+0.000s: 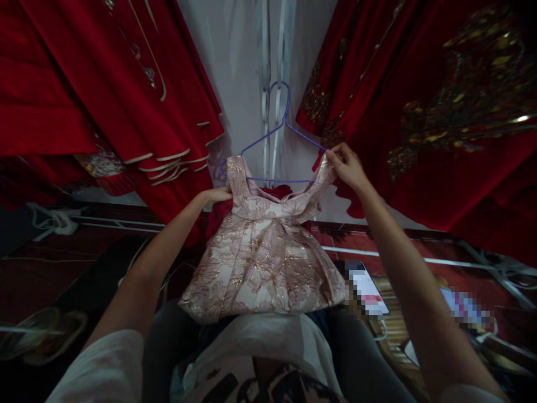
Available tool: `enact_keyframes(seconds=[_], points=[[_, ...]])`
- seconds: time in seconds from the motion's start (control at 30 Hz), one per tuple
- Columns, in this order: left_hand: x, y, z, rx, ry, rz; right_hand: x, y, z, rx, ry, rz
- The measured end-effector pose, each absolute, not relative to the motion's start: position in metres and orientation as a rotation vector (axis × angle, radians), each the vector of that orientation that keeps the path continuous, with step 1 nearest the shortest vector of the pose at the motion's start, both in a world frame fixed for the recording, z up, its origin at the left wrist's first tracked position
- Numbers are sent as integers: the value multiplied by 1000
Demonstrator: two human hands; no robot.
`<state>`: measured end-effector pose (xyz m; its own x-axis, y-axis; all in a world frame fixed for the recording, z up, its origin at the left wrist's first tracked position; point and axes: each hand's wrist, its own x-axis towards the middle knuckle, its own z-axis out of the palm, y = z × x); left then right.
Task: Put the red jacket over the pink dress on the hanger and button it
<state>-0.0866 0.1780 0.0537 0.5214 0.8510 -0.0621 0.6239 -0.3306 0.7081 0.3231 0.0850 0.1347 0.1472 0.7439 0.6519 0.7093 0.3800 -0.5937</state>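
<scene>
A small pink dress (262, 254) with a gold floral pattern hangs in front of me on a blue wire hanger (277, 131). My left hand (218, 195) grips the dress at its left shoulder, fingers closed behind the fabric. My right hand (346, 165) pinches the right shoulder strap where it meets the hanger's arm. The skirt's hem rests over my lap. A red garment (279, 193) shows inside the neckline.
Red embroidered garments hang at the left (104, 95) and right (440, 112), flanking a pale wall (247, 67). A phone (367, 291) and a second screen (465, 308) lie on the floor at the right. Sandals (42, 333) sit at the lower left.
</scene>
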Motion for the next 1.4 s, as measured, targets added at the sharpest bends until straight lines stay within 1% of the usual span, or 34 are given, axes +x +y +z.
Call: enact_keyframes(seconds=[0.1, 0.23, 0.3, 0.4, 0.53, 0.63, 0.7, 0.8, 0.93, 1.03, 1.2, 1.27, 1.4], points=[[-87, 183, 59, 2306, 1180, 383, 324, 86, 134, -1329, -1570, 40], [-88, 187, 64, 2743, 1233, 476, 324, 85, 135, -1329, -1567, 43], [-94, 188, 63, 2831, 1327, 405, 323, 84, 135, -1341, -1563, 42], [-112, 190, 54, 2584, 1449, 278, 323, 83, 136, -1339, -1565, 46], [-141, 197, 52, 2205, 1377, 426, 325, 83, 137, -1343, -1579, 68], [-150, 205, 75, 2081, 1398, 535, 325, 84, 137, -1368, -1582, 84], [-142, 211, 102, 2054, 1418, 729, 324, 85, 138, -1380, -1580, 88], [-114, 215, 150, 2115, 1399, 1065, 322, 82, 139, -1373, -1581, 74], [-66, 201, 195, 2241, 1437, 1261, 320, 74, 142, -1355, -1576, 41], [-45, 182, 202, 2281, 1397, 1251, 318, 69, 144, -1347, -1581, 39], [-42, 167, 196, 2334, 1438, 1067, 313, 61, 147, -1332, -1582, 46], [-37, 163, 198, 2339, 1359, 1106, 310, 58, 148, -1342, -1582, 47], [-17, 148, 208, 2297, 1085, 1329, 306, 54, 148, -1338, -1595, 61]])
